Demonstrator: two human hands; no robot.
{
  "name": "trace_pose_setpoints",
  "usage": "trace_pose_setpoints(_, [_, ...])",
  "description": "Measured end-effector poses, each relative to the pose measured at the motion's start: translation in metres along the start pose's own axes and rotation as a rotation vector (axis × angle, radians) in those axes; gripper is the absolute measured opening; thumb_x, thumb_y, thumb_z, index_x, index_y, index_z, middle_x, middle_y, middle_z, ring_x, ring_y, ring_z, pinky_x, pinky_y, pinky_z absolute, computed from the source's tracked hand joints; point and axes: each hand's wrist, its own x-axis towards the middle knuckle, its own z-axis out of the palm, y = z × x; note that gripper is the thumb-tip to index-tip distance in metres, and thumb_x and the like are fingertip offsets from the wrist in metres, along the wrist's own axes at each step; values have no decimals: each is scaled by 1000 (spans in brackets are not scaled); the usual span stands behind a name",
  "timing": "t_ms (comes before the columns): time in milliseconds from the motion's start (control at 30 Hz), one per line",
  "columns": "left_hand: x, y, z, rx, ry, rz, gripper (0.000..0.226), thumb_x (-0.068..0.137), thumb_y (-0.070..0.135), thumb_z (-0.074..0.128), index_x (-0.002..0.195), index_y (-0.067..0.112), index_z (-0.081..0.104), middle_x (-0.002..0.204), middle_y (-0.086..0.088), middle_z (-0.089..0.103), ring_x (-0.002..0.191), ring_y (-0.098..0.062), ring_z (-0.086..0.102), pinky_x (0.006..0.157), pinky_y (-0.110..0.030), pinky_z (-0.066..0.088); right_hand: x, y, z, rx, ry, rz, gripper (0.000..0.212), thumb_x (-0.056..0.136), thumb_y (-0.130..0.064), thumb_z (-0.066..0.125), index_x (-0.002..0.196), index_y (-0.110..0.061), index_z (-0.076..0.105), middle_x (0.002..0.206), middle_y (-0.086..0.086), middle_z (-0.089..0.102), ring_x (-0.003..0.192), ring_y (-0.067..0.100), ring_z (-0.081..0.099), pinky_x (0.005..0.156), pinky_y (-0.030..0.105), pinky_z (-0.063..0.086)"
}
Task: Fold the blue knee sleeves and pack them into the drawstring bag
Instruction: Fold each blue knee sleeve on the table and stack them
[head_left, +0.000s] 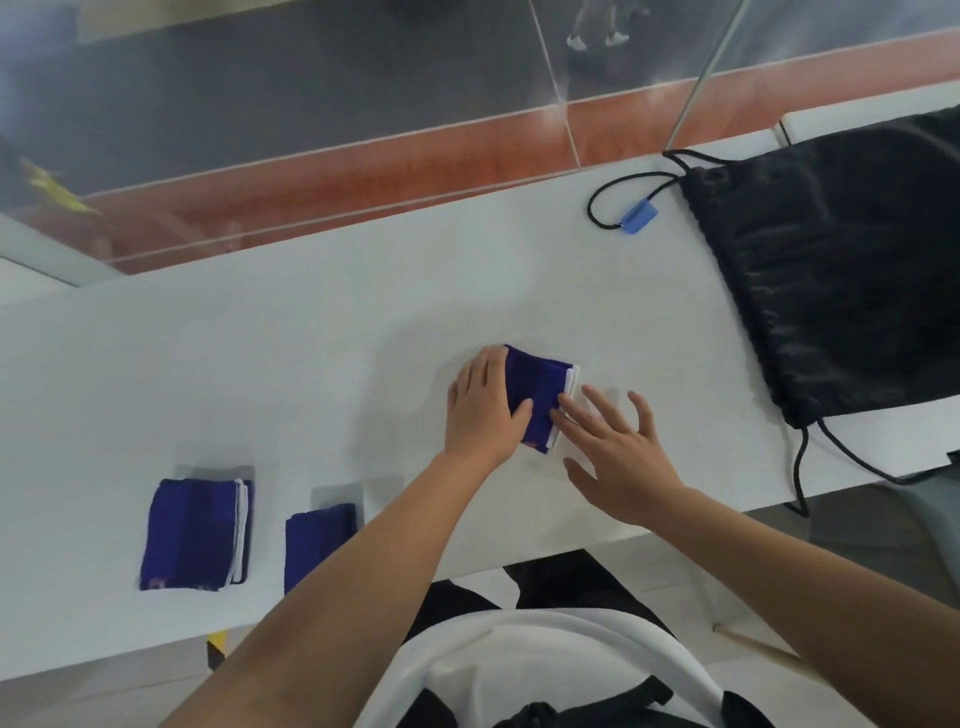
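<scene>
left hand (483, 410) flat, palm pinning folded blue knee sleeve (543, 397) so fold holds | right hand (615, 444) spread open, fingertips at its white edge, gripping nothing | two folded sleeves (195, 535) parked 8 o'clock on counter (311, 364) | drawstring bag (841, 270) flat at 2 o'clock, nothing packed yet by the look of it

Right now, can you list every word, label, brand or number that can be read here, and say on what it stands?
No text can be read.
Folded sleeve under the hands: small reddish mark near its edge, too blurred.
Left sleeve: similar marks, too blurred.
Drawstring bag: no print visible.
</scene>
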Motion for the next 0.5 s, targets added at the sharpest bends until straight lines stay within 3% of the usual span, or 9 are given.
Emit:
trace_pose_setpoints(100, [-2, 6, -5, -151, 122, -210, 55, 86, 24, 69, 136, 15, 48, 130, -9, 55, 119, -29, 51, 97, -39, 45, 1, -7, -8, 44, -67, 45, 61, 99, -48, 35, 157, -30, 24, 167, -9, 16, 156, 21, 3, 120, 57, -1])
trace_pose_setpoints(200, [4, 3, -17, -354, 65, -357, 23, 82, 17, 72, 104, 11, 67, 101, -5, 67, 95, -26, 65, 73, -34, 50, 5, -16, -24, 115, -105, 94, 59, 100, -47, 41, 155, -32, 28, 167, -9, 15, 155, 22, 1, 121, 55, -1])
trace_pose_setpoints(333, [-6, -3, -55, -672, -34, -331, 18, 83, 5, 68, 99, 12, 66, 97, -3, 71, 92, -25, 68, 71, -30, 53, 13, -41, -61, 385, 163, 108, 48, 95, -33, 62, 141, -24, 53, 154, -1, 45, 148, 27, 30, 119, 46, 18])
trace_pose_setpoints(400, [-23, -7, -81, -700, -44, -254, 19, 83, 4, 69, 99, 14, 66, 98, -3, 74, 91, -23, 71, 72, -30, 56, 18, -59, -90, 480, 284, 40, 55, 91, -25, 69, 143, -22, 51, 152, 1, 47, 144, 27, 35, 116, 43, 24])
trace_pose_setpoints(500, [-59, -21, -120, -684, -4, -146, 18, 83, 3, 71, 96, 15, 69, 93, -1, 76, 85, -19, 73, 69, -27, 57, 29, -92, -131, 434, 253, -131, 60, 90, -23, 68, 146, -24, 46, 152, -1, 46, 145, 21, 33, 116, 38, 21])
